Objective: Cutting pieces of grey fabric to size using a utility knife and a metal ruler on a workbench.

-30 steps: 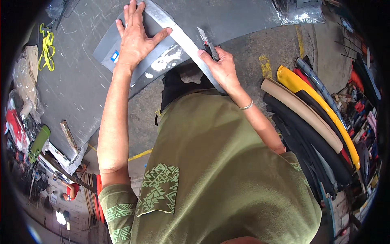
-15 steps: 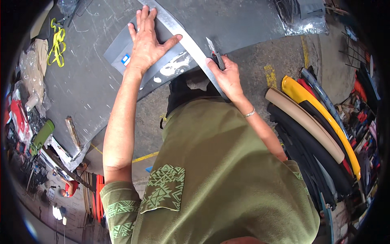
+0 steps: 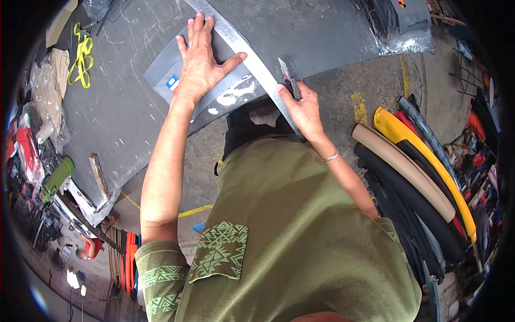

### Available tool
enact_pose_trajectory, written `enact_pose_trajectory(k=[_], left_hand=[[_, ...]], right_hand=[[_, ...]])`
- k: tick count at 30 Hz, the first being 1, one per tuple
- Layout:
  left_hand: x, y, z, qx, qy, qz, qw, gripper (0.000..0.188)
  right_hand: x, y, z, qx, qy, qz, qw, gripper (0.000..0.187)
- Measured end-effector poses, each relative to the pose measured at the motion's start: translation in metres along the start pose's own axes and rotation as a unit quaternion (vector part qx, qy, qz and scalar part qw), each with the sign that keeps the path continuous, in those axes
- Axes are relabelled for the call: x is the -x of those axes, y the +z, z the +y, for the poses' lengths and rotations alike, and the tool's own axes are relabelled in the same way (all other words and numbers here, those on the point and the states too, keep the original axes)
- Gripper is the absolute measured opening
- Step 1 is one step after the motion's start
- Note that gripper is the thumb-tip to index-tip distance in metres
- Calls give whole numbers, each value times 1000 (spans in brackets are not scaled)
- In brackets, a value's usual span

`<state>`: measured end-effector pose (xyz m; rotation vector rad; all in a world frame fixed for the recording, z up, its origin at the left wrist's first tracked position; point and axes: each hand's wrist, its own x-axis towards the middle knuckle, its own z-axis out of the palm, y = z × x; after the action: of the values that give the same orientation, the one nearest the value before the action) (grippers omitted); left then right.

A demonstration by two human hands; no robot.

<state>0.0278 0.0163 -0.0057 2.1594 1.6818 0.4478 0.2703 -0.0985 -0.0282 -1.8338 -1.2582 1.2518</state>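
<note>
My left hand lies flat with its fingers spread on a grey see-through plastic sheet. Its fingertips and thumb tip press on a long metal straightedge that runs diagonally across the sheet. A small blue-and-white label sits on the sheet beside my wrist. At the near end of the straightedge, my right hand is closed around a utility knife, thumb against the metal edge. The knife's blade is out and points up and away, apart from the sheet. My right fingers are partly hidden.
The sheet rests on a dark scratched table. A yellow strap lies at far left, a wooden stick nearer. Clear plastic packaging is at far right. Rolls of material, including a tan roll and yellow roll, stand at my right.
The whole view has shifted slightly, so things appear a little lower and to the right. Both hands, the straightedge and the knife keep nearly the same places relative to the sheet.
</note>
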Motion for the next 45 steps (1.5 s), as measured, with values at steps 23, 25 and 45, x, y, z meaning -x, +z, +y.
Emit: enact_pose_trajectory(k=[23, 25, 45], left_hand=[[-33, -22, 43, -240, -60, -193, 950, 107], [-35, -22, 43, -210, -69, -207, 953, 104], [-37, -20, 45, -226, -64, -228, 945, 74]], right_hand=[[-48, 2, -108, 165, -281, -61, 944, 50], [-70, 18, -109, 202, -270, -60, 939, 50], [-68, 23, -134, 323, -230, -117, 911, 57]])
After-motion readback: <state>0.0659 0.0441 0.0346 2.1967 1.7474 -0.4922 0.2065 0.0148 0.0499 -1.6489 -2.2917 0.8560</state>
